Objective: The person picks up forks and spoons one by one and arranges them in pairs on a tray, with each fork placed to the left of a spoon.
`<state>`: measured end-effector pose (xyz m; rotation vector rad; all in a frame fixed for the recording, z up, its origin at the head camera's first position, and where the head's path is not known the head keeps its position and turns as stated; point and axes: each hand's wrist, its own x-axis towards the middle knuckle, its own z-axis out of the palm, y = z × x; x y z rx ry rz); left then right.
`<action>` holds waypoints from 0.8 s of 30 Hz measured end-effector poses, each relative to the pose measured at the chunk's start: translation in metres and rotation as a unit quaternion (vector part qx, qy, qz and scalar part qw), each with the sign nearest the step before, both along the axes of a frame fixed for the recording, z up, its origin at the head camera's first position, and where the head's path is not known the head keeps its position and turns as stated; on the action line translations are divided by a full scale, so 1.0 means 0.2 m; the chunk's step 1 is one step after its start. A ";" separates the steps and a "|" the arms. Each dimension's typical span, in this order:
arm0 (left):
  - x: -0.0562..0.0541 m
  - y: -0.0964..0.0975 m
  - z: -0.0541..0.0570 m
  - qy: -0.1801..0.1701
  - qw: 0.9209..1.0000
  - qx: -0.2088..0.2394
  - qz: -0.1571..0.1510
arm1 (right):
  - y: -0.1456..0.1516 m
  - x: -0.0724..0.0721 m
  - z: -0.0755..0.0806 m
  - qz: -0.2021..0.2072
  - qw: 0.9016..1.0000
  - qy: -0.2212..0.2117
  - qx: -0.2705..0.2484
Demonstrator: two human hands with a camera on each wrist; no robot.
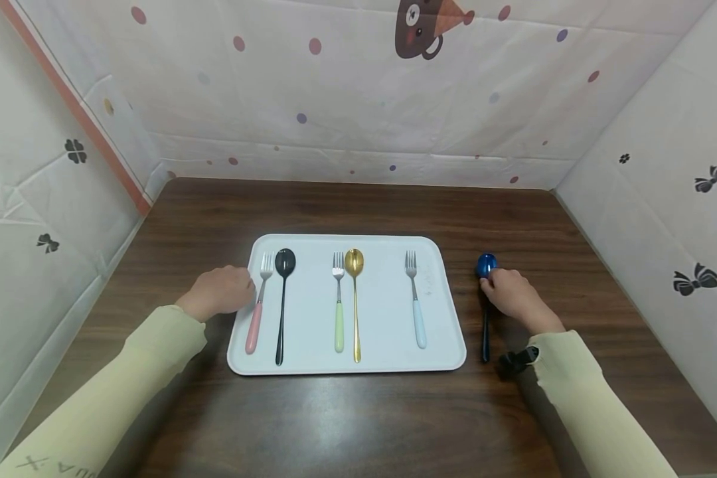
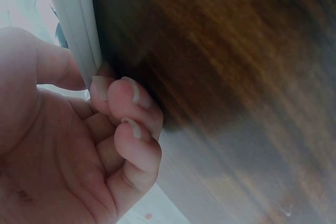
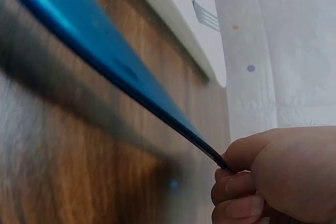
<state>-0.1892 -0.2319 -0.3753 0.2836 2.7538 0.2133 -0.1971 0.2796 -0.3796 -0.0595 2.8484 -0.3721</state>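
A white tray [image 1: 388,332] lies on the table, and my left hand [image 1: 220,292] grips its left rim. In the left wrist view the thumb [image 2: 60,66] is on the tray's inner side, with curled fingers [image 2: 137,153] on the outer side. My right hand [image 1: 516,297], right of the tray, pinches a blue spoon [image 1: 486,264] by its thin neck between thumb and fingers. The spoon's bowl points away from me and its dark handle [image 1: 485,335] toward me. In the right wrist view the blue handle [image 3: 118,59] slants up from the fingertips, above the table surface.
On the tray lie a pink-handled fork [image 1: 253,328], a black spoon [image 1: 285,262], a green-handled fork [image 1: 338,325], a gold spoon [image 1: 354,262] and a blue-handled fork [image 1: 419,324]. White patterned sheets [image 1: 346,86] wall the brown table [image 1: 358,209] at the back and sides.
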 end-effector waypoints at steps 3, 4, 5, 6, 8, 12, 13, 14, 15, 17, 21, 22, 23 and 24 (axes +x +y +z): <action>0.00 0.00 0.00 0.002 1.000 -0.002 0.000 | -0.03 0.00 0.02 0.003 1.000 0.000 -0.005; 0.00 0.00 0.00 0.003 1.000 -0.002 -0.001 | -0.04 0.00 0.02 0.004 1.000 -0.001 -0.007; 0.00 0.00 0.00 0.004 1.000 -0.002 -0.001 | -0.05 0.00 0.03 0.005 1.000 -0.002 -0.007; 0.00 0.00 0.00 0.005 1.000 -0.003 -0.002 | -0.05 0.00 0.03 0.007 1.000 -0.002 -0.007; 0.00 0.00 0.00 0.006 1.000 -0.004 -0.003 | -0.07 0.00 0.04 0.010 1.000 -0.003 -0.006; 0.00 0.00 0.00 0.007 1.000 -0.003 -0.003 | -0.11 0.00 0.05 0.021 1.000 -0.001 -0.007; 0.00 0.00 0.00 0.007 1.000 -0.003 -0.003 | -0.12 0.00 0.05 0.023 1.000 0.000 -0.010; 0.00 0.00 0.00 0.008 1.000 -0.003 -0.003 | -0.12 0.00 0.06 0.024 1.000 0.001 -0.011; 0.00 0.00 0.00 0.008 1.000 -0.003 -0.004 | -0.13 0.00 0.06 0.027 1.000 0.002 -0.013; 0.00 0.00 0.00 0.009 1.000 -0.004 -0.005 | -0.15 -0.01 0.06 0.029 0.999 0.001 -0.016; 0.00 0.00 0.00 0.009 1.000 -0.004 -0.004 | -0.18 -0.01 0.06 0.031 0.999 -0.003 -0.023; 0.00 0.00 0.00 0.009 1.000 -0.004 -0.004 | -0.19 -0.01 0.06 0.031 0.999 -0.003 -0.025; 0.00 0.00 0.01 0.009 1.000 -0.003 -0.004 | -0.20 -0.02 0.06 0.031 0.999 -0.003 -0.026; 0.00 0.00 0.01 0.009 1.000 -0.003 -0.003 | -0.21 -0.02 0.06 0.033 0.999 -0.001 -0.028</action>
